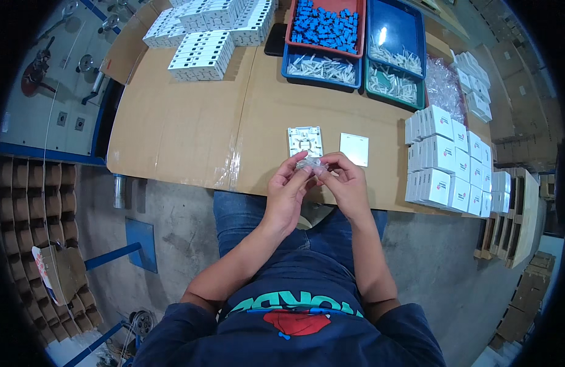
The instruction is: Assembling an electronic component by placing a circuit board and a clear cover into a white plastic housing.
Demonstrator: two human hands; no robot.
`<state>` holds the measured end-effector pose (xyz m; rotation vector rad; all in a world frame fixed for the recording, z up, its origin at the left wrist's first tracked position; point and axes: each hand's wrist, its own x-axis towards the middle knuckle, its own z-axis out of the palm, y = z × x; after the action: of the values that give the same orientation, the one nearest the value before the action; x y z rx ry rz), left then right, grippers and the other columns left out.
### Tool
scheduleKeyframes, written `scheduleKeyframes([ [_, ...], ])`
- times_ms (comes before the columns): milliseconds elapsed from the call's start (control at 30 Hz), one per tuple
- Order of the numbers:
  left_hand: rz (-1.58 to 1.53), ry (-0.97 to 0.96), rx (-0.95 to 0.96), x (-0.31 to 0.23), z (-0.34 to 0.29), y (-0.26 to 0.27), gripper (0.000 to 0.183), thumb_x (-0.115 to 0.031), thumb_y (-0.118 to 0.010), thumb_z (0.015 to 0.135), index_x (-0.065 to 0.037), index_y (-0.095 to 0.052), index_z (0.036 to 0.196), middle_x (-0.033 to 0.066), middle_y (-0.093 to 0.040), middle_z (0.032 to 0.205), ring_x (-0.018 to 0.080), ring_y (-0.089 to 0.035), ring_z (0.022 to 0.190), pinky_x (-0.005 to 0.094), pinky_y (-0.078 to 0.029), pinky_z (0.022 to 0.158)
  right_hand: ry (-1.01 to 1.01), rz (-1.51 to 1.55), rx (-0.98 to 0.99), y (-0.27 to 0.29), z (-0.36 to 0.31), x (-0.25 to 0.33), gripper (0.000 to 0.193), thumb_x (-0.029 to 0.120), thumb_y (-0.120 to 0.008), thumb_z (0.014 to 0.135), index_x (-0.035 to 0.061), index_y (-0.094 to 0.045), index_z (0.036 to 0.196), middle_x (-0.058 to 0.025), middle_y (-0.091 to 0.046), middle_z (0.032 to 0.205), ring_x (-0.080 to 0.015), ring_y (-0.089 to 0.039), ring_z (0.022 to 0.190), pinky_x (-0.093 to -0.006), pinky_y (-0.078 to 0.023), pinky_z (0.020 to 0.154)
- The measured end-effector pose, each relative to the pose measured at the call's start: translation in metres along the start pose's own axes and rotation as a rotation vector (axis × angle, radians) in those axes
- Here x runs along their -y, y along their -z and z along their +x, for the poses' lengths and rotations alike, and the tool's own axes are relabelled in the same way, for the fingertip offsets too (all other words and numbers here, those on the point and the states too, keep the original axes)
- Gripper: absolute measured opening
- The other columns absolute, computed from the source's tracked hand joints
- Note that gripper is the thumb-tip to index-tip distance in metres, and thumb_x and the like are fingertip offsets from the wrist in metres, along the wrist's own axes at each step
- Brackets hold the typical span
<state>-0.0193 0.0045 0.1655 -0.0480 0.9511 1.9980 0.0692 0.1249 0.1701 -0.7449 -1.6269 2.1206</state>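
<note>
Both hands meet over the table's near edge, fingertips pinched on a small crumpled clear plastic bag (pixel 311 163). My left hand (pixel 288 186) grips the bag's left side between thumb and fingers, and my right hand (pixel 345 183) grips its right side. What the bag contains is too small to make out. Just beyond the fingers lies a white plastic housing (pixel 304 140), its moulded inside facing up. To its right, a flat white square cover (pixel 354 150) rests on the cardboard, near my right hand but apart from it.
Cardboard (pixel 172 128) covers the table. White units (pixel 203 55) are stacked at the far left. A red tray (pixel 293 46) of blue parts and a blue tray (pixel 322 82) of white pieces stand at the back, near a green tray (pixel 392 105). White boxes (pixel 438 162) stand at right.
</note>
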Motion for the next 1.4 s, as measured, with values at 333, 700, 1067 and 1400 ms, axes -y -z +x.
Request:
scheduleKeyframes([
  [333, -0.028, 0.025, 0.023, -0.002, 0.001, 0.003, 0.036, -0.007, -0.056, 0.101, -0.004, -0.051, 0.136, 0.0112, -0.063, 0.125, 0.0187, -0.062, 0.114, 0.0360, -0.049, 0.100, 0.068, 0.011, 0.036, -0.003, 0.001, 0.003, 0.027, -0.003, -0.066, 0.094, -0.0030, -0.065, 0.121, -0.0059, -0.070, 0.103, -0.0093, -0.065, 0.087, -0.0238, -0.055, 0.078],
  [700, 0.014, 0.000, 0.078, 0.000, 0.001, 0.005, 0.031, -0.009, -0.057, 0.102, -0.004, -0.053, 0.132, 0.0095, -0.063, 0.122, 0.0181, -0.062, 0.110, 0.0347, -0.050, 0.096, 0.026, 0.015, -0.003, -0.006, -0.003, 0.003, 0.020, 0.000, -0.066, 0.096, -0.0040, -0.067, 0.116, -0.0061, -0.071, 0.097, -0.0088, -0.066, 0.081, -0.0226, -0.055, 0.072],
  [1067, 0.019, 0.028, 0.042, -0.004, 0.003, 0.007, 0.031, -0.002, -0.060, 0.098, -0.002, -0.056, 0.129, 0.0090, -0.063, 0.120, 0.0153, -0.061, 0.109, 0.0311, -0.049, 0.096, -0.001, 0.056, -0.042, -0.004, 0.001, 0.006, 0.013, 0.002, -0.070, 0.094, -0.0009, -0.066, 0.105, -0.0030, -0.065, 0.085, -0.0071, -0.058, 0.068, -0.0218, -0.049, 0.060],
  [1400, 0.356, -0.117, 0.084, 0.003, 0.000, 0.004, 0.031, 0.001, -0.066, 0.095, -0.002, -0.057, 0.124, 0.0065, -0.064, 0.116, 0.0118, -0.061, 0.109, 0.0260, -0.048, 0.096, 0.090, 0.019, -0.214, -0.006, 0.003, -0.006, 0.010, 0.007, -0.071, 0.096, 0.0020, -0.063, 0.097, 0.0011, -0.064, 0.079, -0.0026, -0.053, 0.062, -0.0190, -0.043, 0.053],
])
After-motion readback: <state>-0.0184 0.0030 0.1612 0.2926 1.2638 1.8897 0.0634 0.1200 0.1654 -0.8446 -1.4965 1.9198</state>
